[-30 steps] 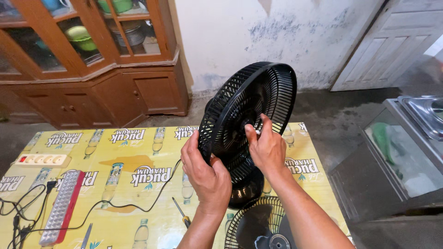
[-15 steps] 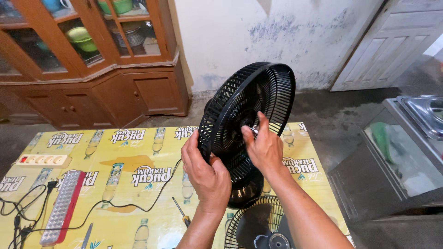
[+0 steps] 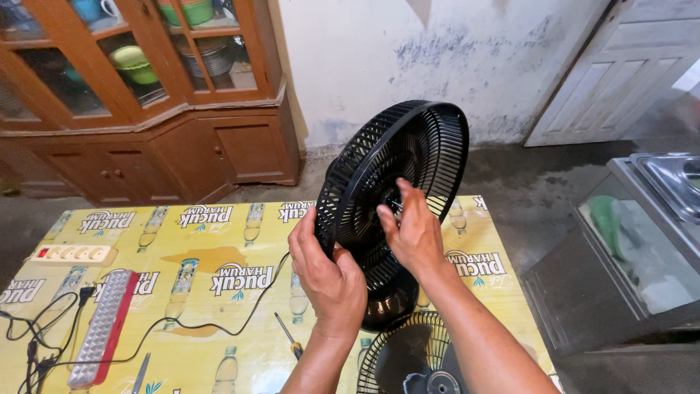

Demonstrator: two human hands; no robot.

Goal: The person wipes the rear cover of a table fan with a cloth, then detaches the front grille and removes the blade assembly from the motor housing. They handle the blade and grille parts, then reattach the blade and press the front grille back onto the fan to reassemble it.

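The left hand (image 3: 329,276) grips the rim of a round black plastic fan grille (image 3: 397,193), held tilted above the yellow table (image 3: 219,255). The right hand (image 3: 415,232) presses open fingers inside it near the hub, seemingly mid-inspection; turning it further calls for a steady rim hold.

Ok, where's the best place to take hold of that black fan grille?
Probably the outer rim of the black fan grille, from its lower left edge, where the left hand clasps it. It stands tilted on edge; the right hand steadies the ribbed centre.
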